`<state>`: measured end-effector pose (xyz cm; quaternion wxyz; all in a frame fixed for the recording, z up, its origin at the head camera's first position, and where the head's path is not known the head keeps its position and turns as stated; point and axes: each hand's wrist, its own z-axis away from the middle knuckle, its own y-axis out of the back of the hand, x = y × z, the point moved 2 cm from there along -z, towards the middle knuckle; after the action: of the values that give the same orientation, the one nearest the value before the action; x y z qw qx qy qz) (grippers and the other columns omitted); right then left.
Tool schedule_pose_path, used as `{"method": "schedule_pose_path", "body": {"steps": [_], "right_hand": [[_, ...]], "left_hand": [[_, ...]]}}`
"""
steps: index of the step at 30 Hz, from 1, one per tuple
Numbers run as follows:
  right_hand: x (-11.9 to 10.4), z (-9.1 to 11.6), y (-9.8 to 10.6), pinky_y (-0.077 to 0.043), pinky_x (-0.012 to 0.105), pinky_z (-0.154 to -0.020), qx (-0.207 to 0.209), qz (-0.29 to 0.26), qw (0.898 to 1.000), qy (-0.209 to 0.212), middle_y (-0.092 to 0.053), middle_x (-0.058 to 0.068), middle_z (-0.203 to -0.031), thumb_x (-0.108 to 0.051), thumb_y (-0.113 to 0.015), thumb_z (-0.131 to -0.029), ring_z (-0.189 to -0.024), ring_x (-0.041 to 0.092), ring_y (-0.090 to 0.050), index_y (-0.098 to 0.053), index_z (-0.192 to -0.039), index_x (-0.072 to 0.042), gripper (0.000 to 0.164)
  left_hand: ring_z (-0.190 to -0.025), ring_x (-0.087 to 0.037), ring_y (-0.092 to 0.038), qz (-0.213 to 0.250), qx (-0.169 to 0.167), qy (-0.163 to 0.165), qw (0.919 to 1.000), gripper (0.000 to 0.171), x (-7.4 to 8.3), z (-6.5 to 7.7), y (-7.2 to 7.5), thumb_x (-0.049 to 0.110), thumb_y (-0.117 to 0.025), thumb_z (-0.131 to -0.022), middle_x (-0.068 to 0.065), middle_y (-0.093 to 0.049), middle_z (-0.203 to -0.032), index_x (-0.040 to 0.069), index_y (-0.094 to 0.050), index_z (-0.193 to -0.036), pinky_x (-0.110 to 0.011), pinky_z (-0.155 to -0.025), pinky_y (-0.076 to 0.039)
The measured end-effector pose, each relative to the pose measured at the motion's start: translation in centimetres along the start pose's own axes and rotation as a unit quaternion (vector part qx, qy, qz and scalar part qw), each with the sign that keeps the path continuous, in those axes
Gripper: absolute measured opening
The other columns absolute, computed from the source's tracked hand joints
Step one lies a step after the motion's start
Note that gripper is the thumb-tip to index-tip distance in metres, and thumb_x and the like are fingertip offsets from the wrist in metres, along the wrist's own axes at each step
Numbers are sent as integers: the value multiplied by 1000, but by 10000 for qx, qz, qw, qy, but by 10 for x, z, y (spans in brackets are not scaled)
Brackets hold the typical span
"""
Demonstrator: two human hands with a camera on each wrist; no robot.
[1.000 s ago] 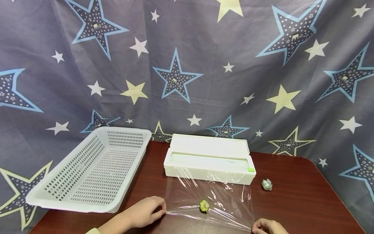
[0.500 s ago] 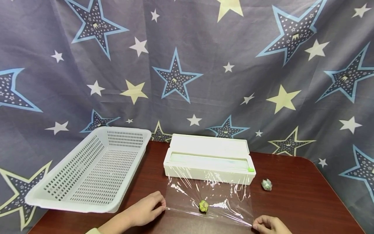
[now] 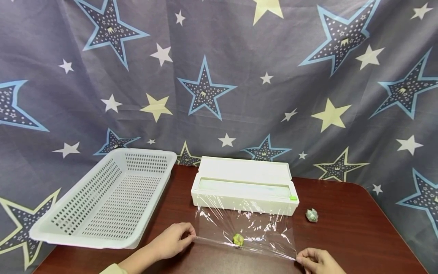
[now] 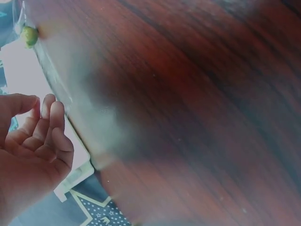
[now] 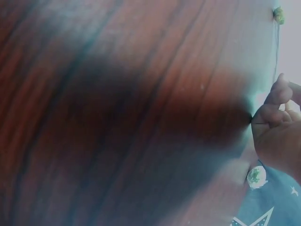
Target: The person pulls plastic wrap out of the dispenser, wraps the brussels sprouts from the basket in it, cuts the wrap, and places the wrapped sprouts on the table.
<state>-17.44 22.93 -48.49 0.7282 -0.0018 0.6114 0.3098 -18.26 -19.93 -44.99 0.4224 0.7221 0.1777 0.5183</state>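
Clear plastic wrap (image 3: pixel 260 228) stretches from a long white wrap box (image 3: pixel 244 204) toward the person. At its near left corner my left hand (image 3: pixel 176 238) pinches the film between thumb and fingertips. The right hand (image 3: pixel 318 260) pinches the near right corner. Between the hands, at the middle of the film's near edge, sits a small yellow-green lump (image 3: pixel 238 239); whether it lies on or under the film I cannot tell. In the left wrist view the left hand (image 4: pixel 40 136) has its thumb against a fingertip. The right wrist view shows the right hand (image 5: pixel 280 117) partly cut off.
A white perforated basket (image 3: pixel 147 224) stands on the left of the dark red-brown table (image 3: pixel 356 228). Right of the box lies a small film-wrapped ball (image 3: pixel 311 215). The box's lid (image 3: pixel 244 169) is raised, and a green slider (image 3: pixel 293 198) sits on its right end. A star-patterned curtain (image 3: pixel 239 95) hangs behind.
Both hands have moved slightly toward the box with the film's near edge. The film's folds have shifted, and that edge now runs close to the yellow-green lump. Box and basket have stayed put.
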Motion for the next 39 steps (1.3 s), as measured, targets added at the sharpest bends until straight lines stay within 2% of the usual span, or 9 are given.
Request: {"method": "schedule_pose_path", "body": {"steps": [4, 7, 15, 21, 27, 33, 39], "right_hand": [[-2, -2, 1, -39, 16, -46, -124, -106, 9994, 314, -52, -7, -62, -21, -57, -92, -54, -1, -49, -59, -95, 13, 33], [-3, -3, 1, -36, 15, -45, -168, -133, 9990, 395, -52, -8, -60, -21, -56, -93, -51, -2, -47, -58, -95, 13, 34], [-6, -6, 4, -32, 14, -43, -85, -332, 9994, 76, -51, -4, -61, -27, -57, -92, -45, 0, -37, -56, -97, 14, 42], [-9, -9, 6, -31, 15, -40, 142, -348, 9993, -42, -50, -3, -61, -27, -57, -92, -42, 3, -33, -57, -101, 11, 39], [-13, -14, 7, -38, 19, -41, 334, -111, 9993, -92, -50, -2, -62, -27, -56, -93, -43, 4, -38, -59, -102, 8, 36], [-14, -17, 9, -40, 21, -43, 381, -47, 9991, -193, -51, -2, -62, -28, -55, -93, -45, 4, -39, -59, -102, 7, 36], [-15, -20, 9, -40, 21, -42, 501, 59, 9987, 6, -51, -3, -61, -26, -56, -92, -44, 3, -39, -59, -101, 8, 35]], "left_hand": [[-52, 5, -43, 212, -13, 168, 9996, 9, 0, -2, 0, 19, -59, -91, 13, -49, -62, 16, -58, -82, -17, -51, -39], [-50, 5, -44, 273, -10, 260, 9993, 8, 0, -3, 0, 17, -58, -91, 12, -50, -60, 14, -58, -83, -17, -51, -40], [-48, 4, -45, 264, 81, 338, 9990, 8, 0, -6, 1, 16, -58, -91, 10, -52, -60, 15, -58, -83, -18, -50, -41], [-46, 2, -46, 390, 101, 421, 9983, 8, -1, -10, 1, 17, -57, -92, 5, -56, -61, 12, -60, -86, -19, -49, -42], [-46, 3, -44, 208, 273, 425, 9985, 7, -2, -16, 1, 15, -58, -91, 10, -52, -58, 14, -59, -84, -18, -49, -40], [-46, 2, -42, 88, 371, 478, 9981, 7, -3, -22, 1, 15, -59, -90, 10, -51, -59, 13, -59, -82, -18, -51, -38], [-49, 2, -41, -103, 435, 602, 9972, 8, -4, -25, 1, 15, -59, -88, 10, -50, -62, 14, -59, -81, -18, -52, -37]]}}
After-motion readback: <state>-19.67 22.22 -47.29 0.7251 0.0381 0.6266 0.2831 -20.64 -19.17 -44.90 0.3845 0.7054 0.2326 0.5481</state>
